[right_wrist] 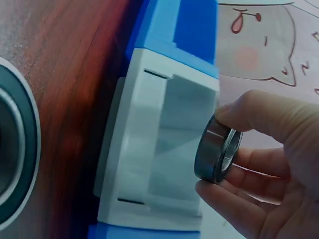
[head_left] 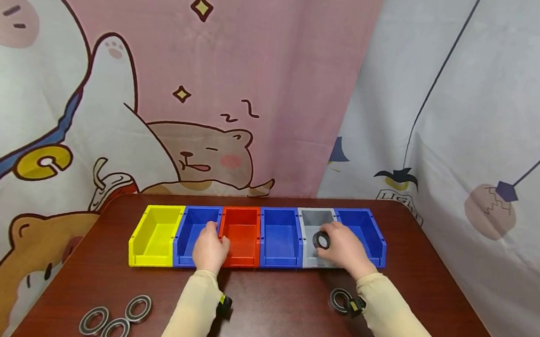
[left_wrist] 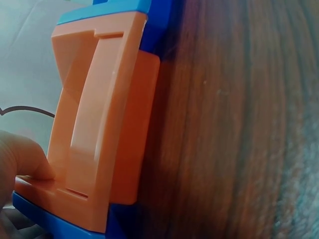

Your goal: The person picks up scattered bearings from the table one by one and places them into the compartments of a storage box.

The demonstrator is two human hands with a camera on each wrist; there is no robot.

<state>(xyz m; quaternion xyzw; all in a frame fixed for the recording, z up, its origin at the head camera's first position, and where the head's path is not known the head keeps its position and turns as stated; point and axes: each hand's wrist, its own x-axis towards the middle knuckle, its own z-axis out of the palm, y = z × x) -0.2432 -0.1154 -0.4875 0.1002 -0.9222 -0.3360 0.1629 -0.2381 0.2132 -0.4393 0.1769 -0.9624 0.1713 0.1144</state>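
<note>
My right hand (head_left: 344, 247) pinches a ball bearing (head_left: 321, 240) between thumb and fingers over the grey bin (head_left: 309, 261). In the right wrist view the bearing (right_wrist: 212, 152) is tilted on edge at the bin's open front. My left hand (head_left: 210, 249) straddles the side walls between a blue bin (head_left: 188, 236) and the red bin (head_left: 243, 244). Its thumb (left_wrist: 27, 157) lies inside the red bin and its fingers are on the blue side, partly hidden. Another bearing (head_left: 339, 301) lies on the table by my right wrist.
The bins stand in one joined row, with a yellow bin (head_left: 155, 233) at the left end, a blue bin (head_left: 280, 236) mid-row and another blue bin (head_left: 365, 233) at the right. Three bearings (head_left: 139, 308) lie at the table's front left. A printed curtain (head_left: 282, 84) hangs behind.
</note>
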